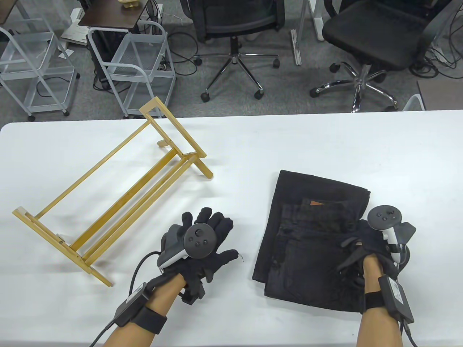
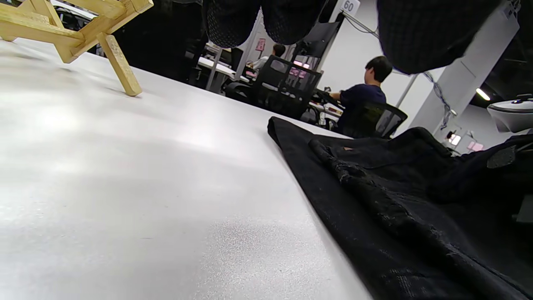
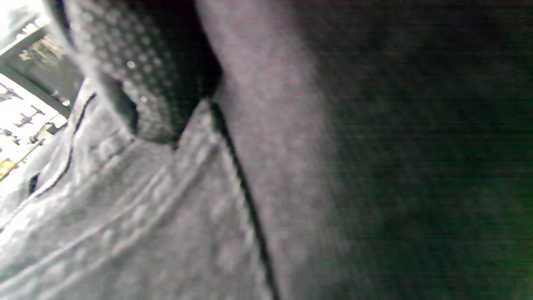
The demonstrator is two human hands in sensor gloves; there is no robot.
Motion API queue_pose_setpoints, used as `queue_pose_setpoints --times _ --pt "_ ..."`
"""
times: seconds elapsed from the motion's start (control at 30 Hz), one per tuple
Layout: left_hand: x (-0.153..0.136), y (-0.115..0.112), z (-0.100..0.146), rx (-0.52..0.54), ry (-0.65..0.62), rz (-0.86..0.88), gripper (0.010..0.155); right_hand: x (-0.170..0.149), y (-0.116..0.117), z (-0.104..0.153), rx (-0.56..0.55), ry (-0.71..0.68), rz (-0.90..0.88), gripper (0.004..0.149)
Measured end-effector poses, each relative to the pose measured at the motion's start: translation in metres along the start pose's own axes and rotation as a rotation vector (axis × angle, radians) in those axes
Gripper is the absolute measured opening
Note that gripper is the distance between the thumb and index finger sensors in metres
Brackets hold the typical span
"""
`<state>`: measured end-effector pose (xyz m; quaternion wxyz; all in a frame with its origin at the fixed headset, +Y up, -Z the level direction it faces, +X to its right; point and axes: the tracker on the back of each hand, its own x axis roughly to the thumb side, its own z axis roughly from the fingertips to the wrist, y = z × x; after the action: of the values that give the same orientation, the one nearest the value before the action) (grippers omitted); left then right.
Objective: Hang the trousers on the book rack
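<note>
A light wooden book rack point(image 1: 108, 195) stands on the left half of the white table point(image 1: 253, 144); one of its feet shows in the left wrist view point(image 2: 118, 62). Black trousers point(image 1: 307, 231) lie folded flat on the right half and also show in the left wrist view point(image 2: 395, 200). My left hand point(image 1: 220, 235) hovers open between rack and trousers with its fingers point(image 2: 233, 21) spread, holding nothing. My right hand point(image 1: 356, 242) rests on the right side of the trousers. In the right wrist view one gloved finger point(image 3: 158, 83) presses on the denim point(image 3: 166, 216). Whether that hand grips the cloth is hidden.
Beyond the table's far edge stand two grey wire carts point(image 1: 141, 68) and two black office chairs point(image 1: 235, 21). Bare table lies between the rack and the trousers point(image 2: 125, 166). The near edge runs under my forearms.
</note>
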<state>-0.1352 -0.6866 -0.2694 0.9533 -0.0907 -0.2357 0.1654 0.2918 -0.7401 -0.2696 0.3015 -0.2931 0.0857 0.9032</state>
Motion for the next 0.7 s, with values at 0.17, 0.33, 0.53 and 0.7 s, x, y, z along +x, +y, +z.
queue_pose_setpoints --times 0.17,0.33,0.53,0.7 --pt "-0.001 0.000 0.000 0.001 0.001 0.002 0.083 0.009 -0.003 0.006 -0.067 -0.123 0.010 0.068" --pt "-0.001 0.000 0.000 -0.002 0.003 0.004 0.082 0.022 -0.006 0.014 -0.090 -0.317 0.018 0.067" --pt "-0.003 -0.001 0.000 -0.014 0.009 0.028 0.083 0.043 -0.009 0.030 -0.093 -0.539 -0.027 0.066" --pt "-0.006 0.001 0.000 -0.003 0.026 0.033 0.084 0.059 -0.015 0.050 -0.116 -0.673 -0.068 0.066"
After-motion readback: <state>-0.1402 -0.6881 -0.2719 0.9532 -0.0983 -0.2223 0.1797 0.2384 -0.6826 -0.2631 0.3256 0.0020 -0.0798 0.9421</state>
